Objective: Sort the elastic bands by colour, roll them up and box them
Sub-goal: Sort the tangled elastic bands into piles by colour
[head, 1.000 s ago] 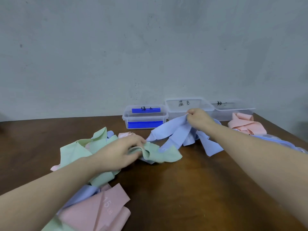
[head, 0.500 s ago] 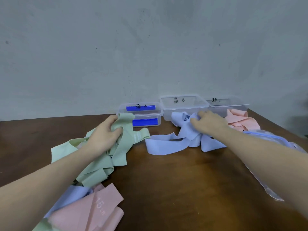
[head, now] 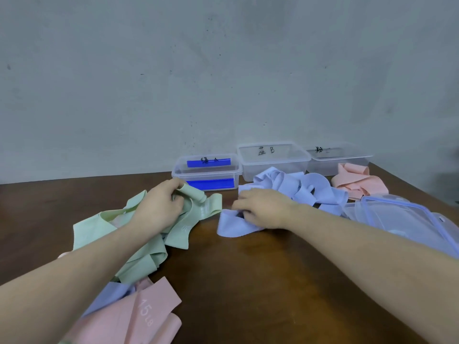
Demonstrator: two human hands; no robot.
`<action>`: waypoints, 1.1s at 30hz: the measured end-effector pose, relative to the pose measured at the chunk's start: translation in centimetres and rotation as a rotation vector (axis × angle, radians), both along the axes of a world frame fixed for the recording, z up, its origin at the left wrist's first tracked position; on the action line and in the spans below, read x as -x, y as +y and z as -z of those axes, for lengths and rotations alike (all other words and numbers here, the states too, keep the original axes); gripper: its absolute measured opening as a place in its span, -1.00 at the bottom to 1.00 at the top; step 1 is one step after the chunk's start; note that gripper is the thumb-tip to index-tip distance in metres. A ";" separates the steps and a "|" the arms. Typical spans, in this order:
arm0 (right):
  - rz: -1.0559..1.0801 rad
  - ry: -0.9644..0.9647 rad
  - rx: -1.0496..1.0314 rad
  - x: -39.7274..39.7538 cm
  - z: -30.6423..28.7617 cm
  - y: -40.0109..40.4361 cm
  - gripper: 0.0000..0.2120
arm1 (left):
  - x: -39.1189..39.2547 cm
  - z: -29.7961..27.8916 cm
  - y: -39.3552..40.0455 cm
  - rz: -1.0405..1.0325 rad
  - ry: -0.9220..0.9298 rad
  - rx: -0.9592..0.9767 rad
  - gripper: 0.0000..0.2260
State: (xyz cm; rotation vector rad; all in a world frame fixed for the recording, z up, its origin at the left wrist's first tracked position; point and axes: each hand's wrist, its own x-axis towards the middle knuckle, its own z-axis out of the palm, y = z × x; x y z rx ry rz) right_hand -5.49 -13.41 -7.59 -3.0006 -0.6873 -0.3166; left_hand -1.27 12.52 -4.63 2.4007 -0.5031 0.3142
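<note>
Nearest on the dark wooden surface [head: 248, 281] lies a pink band printed "15 LB" [head: 139, 316] over a blue band [head: 106, 297]. Clear lids [head: 402, 219] lie at the right edge. Further in, the left hand [head: 159, 207] grips the green bands [head: 139, 242], its fingers curled round a bunched fold. The right hand [head: 263, 207] presses on the blue bands [head: 293, 192], fingers curled into the near loop. Beyond lie loose pink bands [head: 357, 182], then three clear boxes: green-labelled [head: 206, 172], B-labelled [head: 273, 160], pink-labelled [head: 340, 157].
</note>
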 end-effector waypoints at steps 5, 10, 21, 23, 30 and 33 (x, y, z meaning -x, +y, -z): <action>0.297 -0.075 0.273 -0.8 -1.5 -4.0 -0.71 | -0.5 0.8 -0.3 0.046 -0.078 -0.086 -0.67; 0.483 -0.048 0.306 -0.6 -1.6 -5.9 -0.61 | -0.4 1.2 -1.0 0.080 -0.103 -0.164 -0.65; 0.293 0.131 -0.217 1.3 -4.9 -2.9 -0.63 | 3.1 -0.5 -0.6 0.320 -0.112 -0.464 -0.50; 0.251 0.099 -0.234 1.3 -4.9 -1.7 -0.62 | 3.4 -0.5 -0.1 0.362 -0.106 -0.502 -0.50; 0.124 0.080 -0.302 -0.3 -4.2 3.1 -0.69 | 3.5 -0.4 3.4 0.292 -0.142 -0.468 -0.77; 0.085 0.150 -0.264 -1.4 -4.2 5.4 -0.69 | 2.6 -0.4 5.9 0.150 -0.176 -0.516 -0.71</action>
